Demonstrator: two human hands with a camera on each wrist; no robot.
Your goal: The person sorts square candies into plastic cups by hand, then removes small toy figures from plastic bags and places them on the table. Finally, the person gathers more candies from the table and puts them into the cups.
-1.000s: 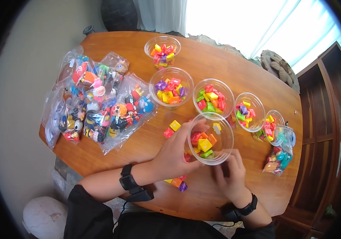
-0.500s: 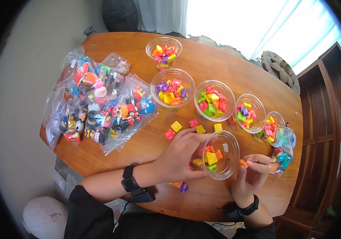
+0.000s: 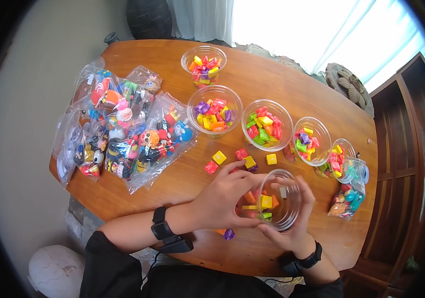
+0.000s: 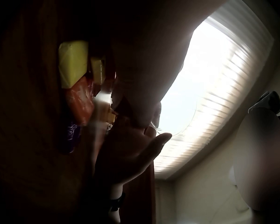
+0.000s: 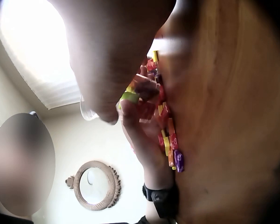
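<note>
Head view: from above the near edge of the wooden table (image 3: 272, 79), the camera faces forward and down, spanning nearly the whole top. Left wrist view: close to the table and turned sideways, facing across toward the right hand (image 4: 126, 155). Right wrist view: low and turned the opposite way, facing the left hand (image 5: 140, 137) and a round mirror (image 5: 97, 185). All three share the purple wrapped candy (image 3: 229, 234).

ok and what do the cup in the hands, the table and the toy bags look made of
Cup: probably clear, glossy plastic; candies show through its wall and its rim catches light.
Table: apparently wood, perhaps varnished; brown grain and a sheen.
Toy bags: seemingly thin, shiny plastic film; see-through, with creases.
</note>
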